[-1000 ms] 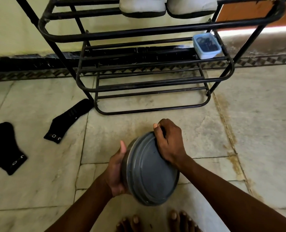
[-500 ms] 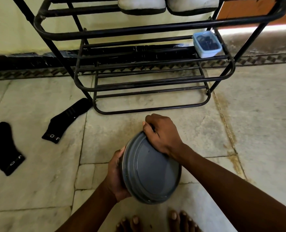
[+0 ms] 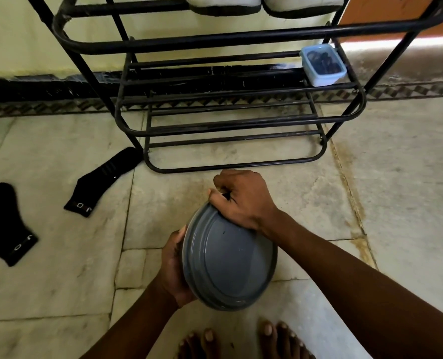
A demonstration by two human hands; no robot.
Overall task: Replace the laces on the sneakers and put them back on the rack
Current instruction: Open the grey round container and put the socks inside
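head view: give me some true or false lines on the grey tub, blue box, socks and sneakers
1. Two black socks lie on the stone floor, left of the black metal rack. True.
2. The small blue plastic box sits on the floor. False: it rests on a rack shelf, at the right end.
3. The left hand and right hand both grip the round grey lidded container. True.
4. The white sneakers stand on the floor. False: they sit on the rack's top shelf.
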